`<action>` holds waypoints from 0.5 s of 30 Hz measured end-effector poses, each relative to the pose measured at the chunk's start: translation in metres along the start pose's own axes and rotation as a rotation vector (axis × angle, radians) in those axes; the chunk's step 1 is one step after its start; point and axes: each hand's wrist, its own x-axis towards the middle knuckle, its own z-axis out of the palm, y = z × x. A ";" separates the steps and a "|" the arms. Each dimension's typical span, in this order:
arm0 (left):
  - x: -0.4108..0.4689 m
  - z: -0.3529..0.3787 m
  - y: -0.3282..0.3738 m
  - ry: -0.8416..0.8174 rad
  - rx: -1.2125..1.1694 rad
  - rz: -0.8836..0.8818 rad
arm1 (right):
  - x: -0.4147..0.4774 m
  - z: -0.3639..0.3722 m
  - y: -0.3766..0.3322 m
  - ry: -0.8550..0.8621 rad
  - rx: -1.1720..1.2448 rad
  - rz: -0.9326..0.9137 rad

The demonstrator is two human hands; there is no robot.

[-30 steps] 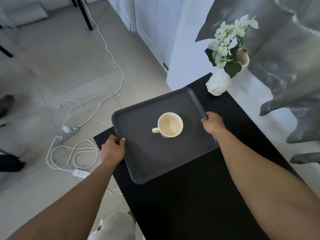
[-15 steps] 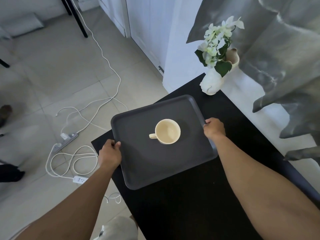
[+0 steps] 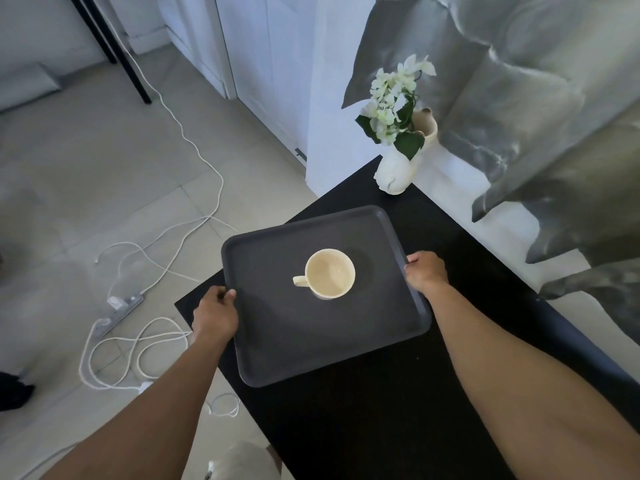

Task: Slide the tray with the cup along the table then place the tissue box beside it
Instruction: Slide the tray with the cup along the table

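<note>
Holding the tray [image 3: 277, 341] by both side rims: left hand [image 3: 215, 315] closed on the 9 o'clock edge, right hand [image 3: 426, 271] closed on the 3 o'clock edge. Cup [image 3: 330, 273] upright at tray centre, handle toward 9 o'clock. Tray long axis runs roughly 11 to 5 o'clock along the black worktop [image 3: 398, 410]; its left rim overhangs the edge. Vase [image 3: 394, 173] near at 1 o'clock. Tissue box not in view. Cables [image 3: 145, 344] on the tiled floor [image 3: 86, 174].
</note>
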 end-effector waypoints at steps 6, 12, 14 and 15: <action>-0.004 0.003 0.023 -0.040 0.012 0.066 | -0.014 -0.013 0.028 0.046 0.068 0.079; -0.014 0.016 0.051 -0.101 0.029 0.135 | -0.031 -0.027 0.068 0.085 0.130 0.174; -0.017 0.020 0.060 -0.116 0.037 0.160 | -0.036 -0.031 0.079 0.092 0.160 0.200; -0.018 0.023 0.066 -0.129 0.047 0.179 | -0.039 -0.034 0.087 0.101 0.176 0.216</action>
